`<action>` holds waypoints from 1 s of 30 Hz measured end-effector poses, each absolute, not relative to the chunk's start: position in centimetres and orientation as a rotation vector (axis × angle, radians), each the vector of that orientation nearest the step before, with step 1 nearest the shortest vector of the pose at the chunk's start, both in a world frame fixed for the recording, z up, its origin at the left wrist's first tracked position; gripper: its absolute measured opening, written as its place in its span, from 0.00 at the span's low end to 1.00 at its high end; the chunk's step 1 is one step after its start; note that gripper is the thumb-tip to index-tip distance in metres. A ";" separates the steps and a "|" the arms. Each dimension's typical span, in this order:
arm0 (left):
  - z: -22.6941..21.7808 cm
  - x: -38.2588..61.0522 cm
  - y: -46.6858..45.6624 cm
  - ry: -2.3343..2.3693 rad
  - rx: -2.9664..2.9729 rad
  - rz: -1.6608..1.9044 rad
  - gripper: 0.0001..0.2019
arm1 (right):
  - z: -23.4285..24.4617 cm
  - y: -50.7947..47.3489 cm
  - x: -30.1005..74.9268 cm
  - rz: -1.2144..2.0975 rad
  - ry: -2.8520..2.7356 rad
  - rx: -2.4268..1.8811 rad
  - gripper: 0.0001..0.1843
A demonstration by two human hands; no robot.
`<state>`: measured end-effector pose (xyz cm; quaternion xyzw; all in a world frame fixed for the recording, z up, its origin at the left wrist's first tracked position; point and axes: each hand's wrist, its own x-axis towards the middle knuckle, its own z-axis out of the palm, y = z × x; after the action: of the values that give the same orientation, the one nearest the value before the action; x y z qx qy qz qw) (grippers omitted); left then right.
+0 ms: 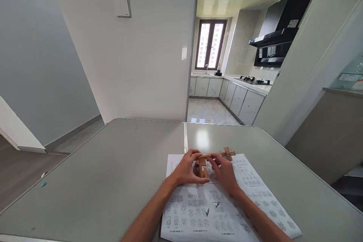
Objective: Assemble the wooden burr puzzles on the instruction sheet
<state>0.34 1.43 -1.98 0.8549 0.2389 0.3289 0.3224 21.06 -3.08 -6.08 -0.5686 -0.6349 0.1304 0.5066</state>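
My left hand (189,169) curls around a small brown block-like piece (203,168), its thumb along the near edge and its fingers at the far edge. The piece looks like cardboard or thin wood, with a light cut-out and dark marks. My right hand (224,170) pinches the right end of a thin brown strip (204,156) lying across the top of the block. Whether strip and block are joined I cannot tell. Just beyond my right hand lies a brown cross-shaped piece (227,154). Under both hands are printed paper sheets (195,211) with rows of small diagrams.
The grey table (99,181) has a metal seam running away from me. A small teal bit (43,184) lies near its left edge. A white wall (147,64) stands behind it, with a kitchen opening to the right. A clear bottle (350,75) stands on a ledge at far right.
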 end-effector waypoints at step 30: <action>-2.7 0.6 2.3 0.754 1.613 0.845 0.28 | -6.4 -3.7 20.3 0.267 -1.563 -1.369 0.19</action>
<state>0.57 2.34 -2.68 0.6822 0.3188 0.3572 0.5525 20.32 -3.72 -6.40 -0.5660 -0.6461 0.1106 0.5000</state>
